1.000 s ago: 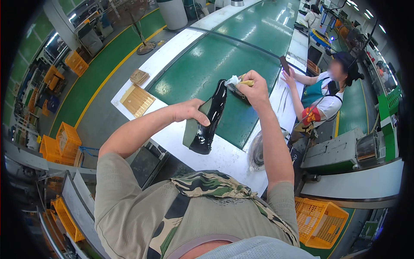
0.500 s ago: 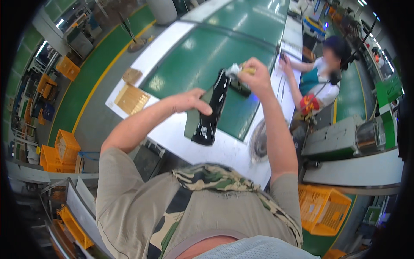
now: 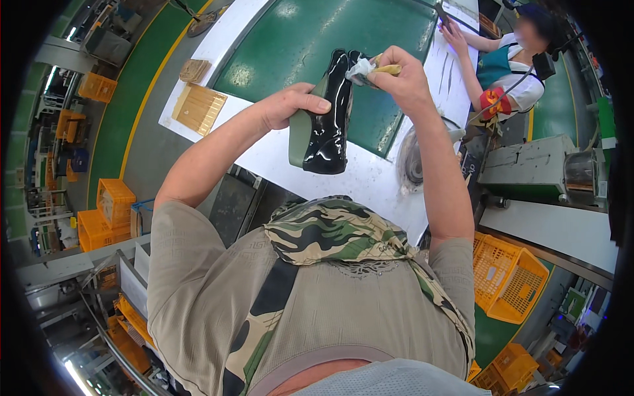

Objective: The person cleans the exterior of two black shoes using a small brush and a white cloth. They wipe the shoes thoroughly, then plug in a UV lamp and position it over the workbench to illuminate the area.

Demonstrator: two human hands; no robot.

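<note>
Holding a shiny blk & grn boot-like thing (image 3: 328,125) over the grn & white table (image 3: 284,49), L hand (image 3: 296,105) has its thumb on front; can't tell abt its hidden fingers. R hand (image 3: 404,80) pinches a white rag (image 3: 360,70) & yellow bit (image 3: 389,68), rag by the thing's far end.
</note>
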